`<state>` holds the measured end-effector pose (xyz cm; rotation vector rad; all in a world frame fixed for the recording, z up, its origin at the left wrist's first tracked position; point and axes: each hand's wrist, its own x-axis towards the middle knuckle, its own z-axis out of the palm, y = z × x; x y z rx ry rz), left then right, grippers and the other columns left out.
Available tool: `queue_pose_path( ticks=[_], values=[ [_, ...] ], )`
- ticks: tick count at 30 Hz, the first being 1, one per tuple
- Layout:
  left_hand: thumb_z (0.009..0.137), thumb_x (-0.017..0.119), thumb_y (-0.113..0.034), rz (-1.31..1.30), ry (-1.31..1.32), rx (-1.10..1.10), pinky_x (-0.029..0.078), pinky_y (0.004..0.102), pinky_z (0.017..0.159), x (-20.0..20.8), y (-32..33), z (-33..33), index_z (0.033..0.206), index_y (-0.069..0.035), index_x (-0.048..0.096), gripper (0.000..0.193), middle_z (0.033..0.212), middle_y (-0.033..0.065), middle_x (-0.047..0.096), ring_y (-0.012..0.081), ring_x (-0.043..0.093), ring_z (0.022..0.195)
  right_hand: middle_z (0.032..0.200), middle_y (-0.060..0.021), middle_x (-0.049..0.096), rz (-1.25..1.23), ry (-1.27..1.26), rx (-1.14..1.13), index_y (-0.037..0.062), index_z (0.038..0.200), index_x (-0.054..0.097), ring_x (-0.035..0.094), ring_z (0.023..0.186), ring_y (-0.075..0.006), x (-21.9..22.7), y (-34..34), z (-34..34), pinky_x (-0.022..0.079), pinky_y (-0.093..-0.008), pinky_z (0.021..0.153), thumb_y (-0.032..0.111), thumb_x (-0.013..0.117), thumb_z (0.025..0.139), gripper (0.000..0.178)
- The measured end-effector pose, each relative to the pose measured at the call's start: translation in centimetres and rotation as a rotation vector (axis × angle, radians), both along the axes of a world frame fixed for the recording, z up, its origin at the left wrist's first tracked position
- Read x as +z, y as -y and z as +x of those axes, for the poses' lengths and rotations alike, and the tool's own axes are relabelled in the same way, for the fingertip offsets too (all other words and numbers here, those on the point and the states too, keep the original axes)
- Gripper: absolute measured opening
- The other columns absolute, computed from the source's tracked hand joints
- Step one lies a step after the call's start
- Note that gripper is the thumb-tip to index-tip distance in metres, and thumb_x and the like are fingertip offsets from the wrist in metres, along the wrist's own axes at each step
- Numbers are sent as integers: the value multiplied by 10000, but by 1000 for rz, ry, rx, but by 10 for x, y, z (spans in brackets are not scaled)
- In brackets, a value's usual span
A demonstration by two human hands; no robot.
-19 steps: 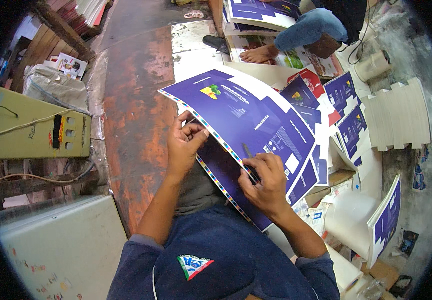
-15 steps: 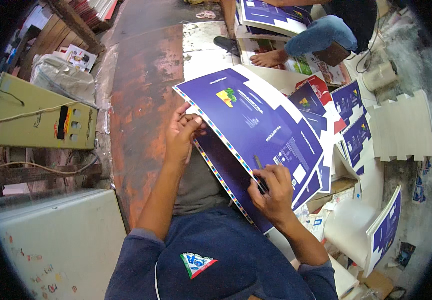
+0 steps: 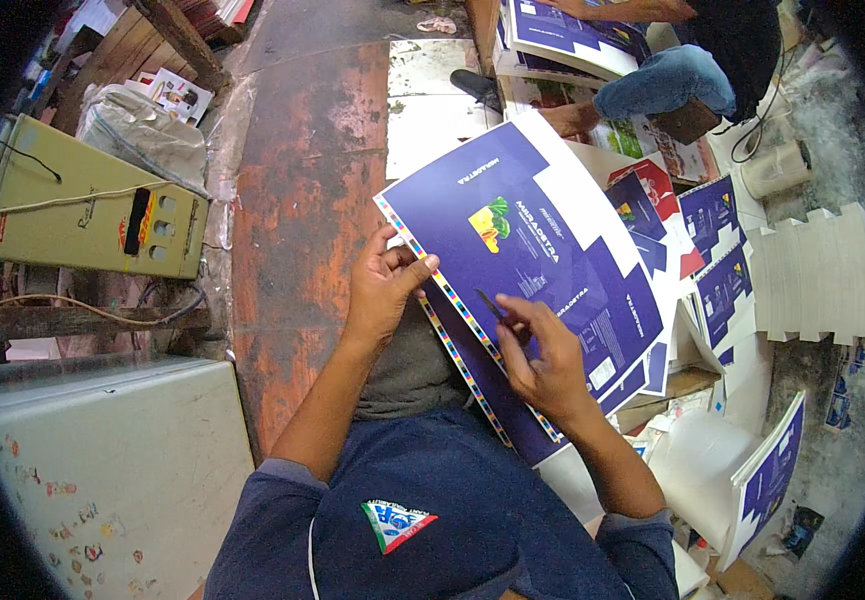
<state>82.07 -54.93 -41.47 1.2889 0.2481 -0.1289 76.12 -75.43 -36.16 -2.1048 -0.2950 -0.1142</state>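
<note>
Both hands (image 3: 377, 293) (image 3: 550, 365) curl, left pinching sheet (image 3: 542, 235), right gripping dark tool (image 3: 489, 303).

The left hand (image 3: 384, 290) is at the left edge of the top sheet (image 3: 577, 235). The right hand (image 3: 542, 355) is over that sheet, with a tool (image 3: 490, 304) in it. A bottom sheet (image 3: 497, 390) is under the top one, near the right hand. Far left of the left hand is a box (image 3: 82, 225). Far right of the right hand is a stack (image 3: 812, 285).
</note>
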Motion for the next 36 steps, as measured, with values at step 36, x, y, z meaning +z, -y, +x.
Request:
queue_pose_path(
  ticks=[36],
  values=[
    [798,756,-45,17,19,-2,444,198,541,5,0,-6,1273,-19,509,535,818,46,673,77,609,679,701,-105,506,-238,217,158,19,946,681,549,664,-280,8,-33,30,457,-400,591,-5,695,702,246]
  ],
)
